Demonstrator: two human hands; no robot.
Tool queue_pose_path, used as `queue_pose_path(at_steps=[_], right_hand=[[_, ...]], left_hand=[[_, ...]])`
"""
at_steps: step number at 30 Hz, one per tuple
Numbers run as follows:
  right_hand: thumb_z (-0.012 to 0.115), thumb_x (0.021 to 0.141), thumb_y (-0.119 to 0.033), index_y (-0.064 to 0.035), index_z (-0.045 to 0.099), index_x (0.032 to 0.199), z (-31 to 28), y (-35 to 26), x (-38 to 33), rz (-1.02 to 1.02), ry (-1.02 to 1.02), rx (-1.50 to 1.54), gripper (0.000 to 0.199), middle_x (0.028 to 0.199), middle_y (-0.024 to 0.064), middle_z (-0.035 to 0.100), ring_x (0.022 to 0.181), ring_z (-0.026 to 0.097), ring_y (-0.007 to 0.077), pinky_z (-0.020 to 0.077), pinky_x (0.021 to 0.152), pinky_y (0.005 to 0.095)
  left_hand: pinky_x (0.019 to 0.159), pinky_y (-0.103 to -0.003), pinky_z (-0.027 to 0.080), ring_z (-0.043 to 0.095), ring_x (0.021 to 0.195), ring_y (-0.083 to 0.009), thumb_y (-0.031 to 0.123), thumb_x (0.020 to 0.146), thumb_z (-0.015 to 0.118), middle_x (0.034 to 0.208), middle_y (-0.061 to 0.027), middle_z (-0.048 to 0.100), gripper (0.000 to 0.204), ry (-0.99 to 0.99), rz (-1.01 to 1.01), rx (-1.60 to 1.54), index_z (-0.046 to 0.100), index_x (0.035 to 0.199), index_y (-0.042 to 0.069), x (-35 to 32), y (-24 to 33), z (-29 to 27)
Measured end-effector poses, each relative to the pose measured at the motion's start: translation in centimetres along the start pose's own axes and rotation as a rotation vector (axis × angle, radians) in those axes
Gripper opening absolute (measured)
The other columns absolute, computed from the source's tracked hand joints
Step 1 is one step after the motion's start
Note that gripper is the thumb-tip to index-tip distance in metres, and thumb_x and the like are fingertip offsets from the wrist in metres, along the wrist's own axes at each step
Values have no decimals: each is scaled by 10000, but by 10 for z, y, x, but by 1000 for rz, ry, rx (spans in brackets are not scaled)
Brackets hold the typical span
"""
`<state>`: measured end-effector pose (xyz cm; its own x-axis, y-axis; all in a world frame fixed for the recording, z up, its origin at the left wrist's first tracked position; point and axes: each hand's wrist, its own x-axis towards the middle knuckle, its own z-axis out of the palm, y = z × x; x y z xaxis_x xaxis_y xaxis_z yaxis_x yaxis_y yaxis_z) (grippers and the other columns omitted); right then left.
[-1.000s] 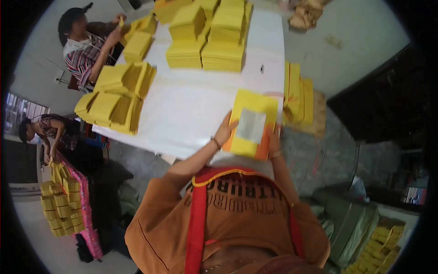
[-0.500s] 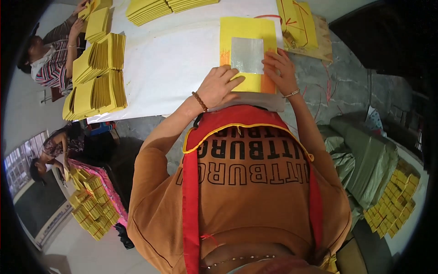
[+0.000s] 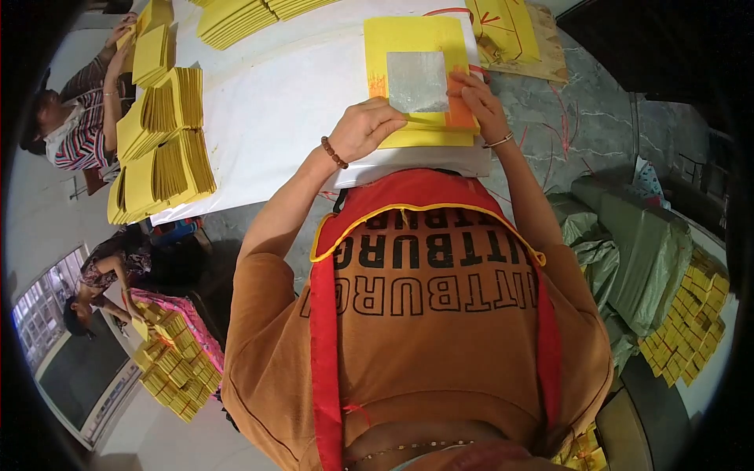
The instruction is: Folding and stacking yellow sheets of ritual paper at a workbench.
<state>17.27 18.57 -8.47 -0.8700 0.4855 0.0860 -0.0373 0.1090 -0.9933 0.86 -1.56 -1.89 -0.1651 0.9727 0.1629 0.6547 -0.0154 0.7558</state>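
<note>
A yellow paper sheet point(image 3: 416, 35) lies near the table's front right corner. It bears a silver square point(image 3: 416, 82) in its middle and orange patches on both sides. My left hand point(image 3: 365, 129) is closed on the sheet's near left part, thumb and fingers pinching the edge. At the near right, my right hand point(image 3: 483, 106) curls its fingers over the orange patch and the side edge; its thumb is mostly hidden. Between my hands the near edge is raised in a narrow fold, with more yellow paper showing beneath it.
Fanned stacks of folded yellow paper point(image 3: 161, 177) line the white table's point(image 3: 275, 102) left side, with more at the far edge. Tied yellow bundles point(image 3: 503, 31) sit on a board at the right. Two other people work at the left, one beside piled yellow bundles point(image 3: 177, 361).
My left hand has gone from lying on the sheet with fingers spread to pinching its near edge, which now stands up in a fold. My right hand's fingers have curled in.
</note>
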Motion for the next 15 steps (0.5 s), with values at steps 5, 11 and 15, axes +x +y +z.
queue_pose_path(at_steps=[5, 11, 15], right_hand=[[450, 916, -242, 14, 657, 937, -1, 0, 1, -44, -7, -89, 330, 1220, 91, 524, 1165, 434, 205, 306, 995, 307], [425, 927, -237, 27, 642, 955, -1, -1, 1, 19, -6, 24, 343, 1211, 90, 529, 1167, 427, 193, 312, 988, 305], [390, 941, -223, 21, 621, 1010, -1, -7, 1, 21, -10, 166, 343, 1220, 88, 519, 1170, 422, 181, 322, 981, 301]], left_hand=[[584, -304, 457, 580, 646, -219, 138, 828, 583, 734, -99, 613, 133, -1, -138, -122, 635, 835, 16, 0, -3, 1], [510, -240, 411, 500, 553, -84, 120, 803, 567, 652, -49, 589, 131, -23, -328, -303, 626, 828, 5, 2, -2, 2], [503, -230, 399, 472, 547, -61, 124, 811, 552, 624, -36, 574, 144, -28, -369, -310, 619, 822, -3, 3, -2, 1]])
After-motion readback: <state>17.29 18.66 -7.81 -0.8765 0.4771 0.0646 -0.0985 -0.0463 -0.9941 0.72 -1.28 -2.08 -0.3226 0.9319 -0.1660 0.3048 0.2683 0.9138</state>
